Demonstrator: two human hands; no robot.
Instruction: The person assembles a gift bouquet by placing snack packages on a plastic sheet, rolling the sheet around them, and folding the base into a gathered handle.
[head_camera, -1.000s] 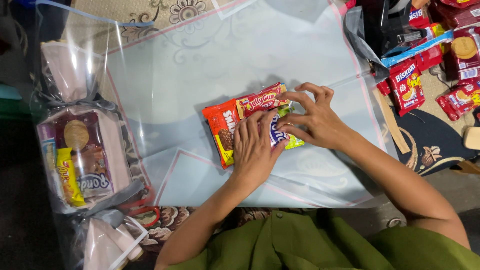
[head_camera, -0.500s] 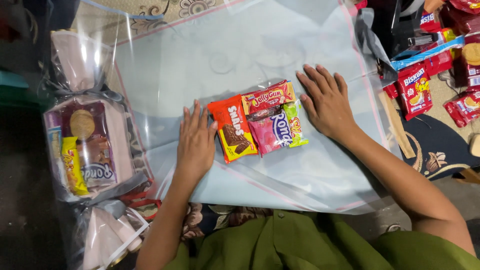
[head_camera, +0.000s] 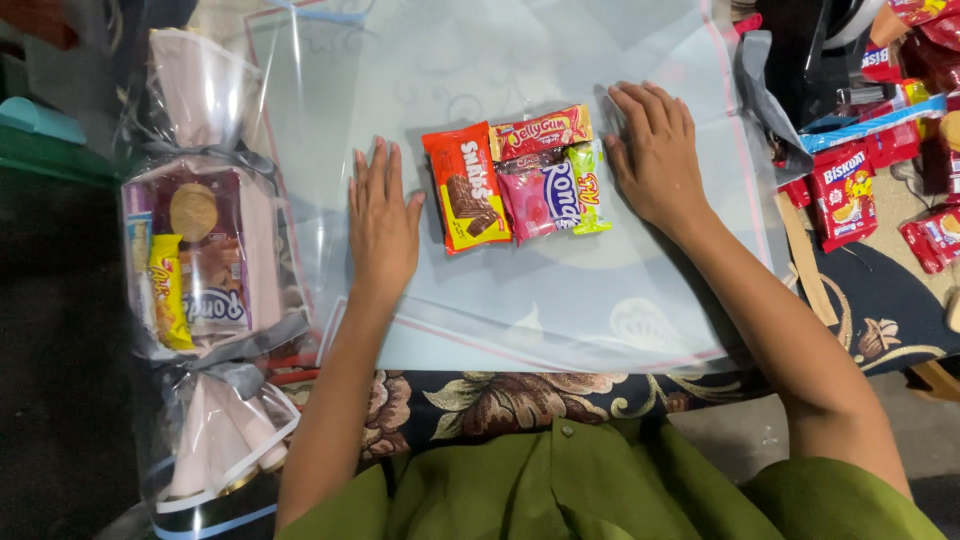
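left hand (head_camera: 383, 225) flat, fingers spread, on clear plastic sheet (head_camera: 560, 300), holding nothing | right hand (head_camera: 655, 150) likewise flat | snack packets (head_camera: 515, 175) grouped mid-sheet between the hands: 4 counted, maybe one hidden | sheet unfolded, wrapping not begun | 1 wrapped bundle (head_camera: 205, 260) left | loose red packets (head_camera: 845, 195) right

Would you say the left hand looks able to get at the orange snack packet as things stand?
Probably yes. The left hand lies flat on the clear sheet just beside the orange packet, with nothing between them.
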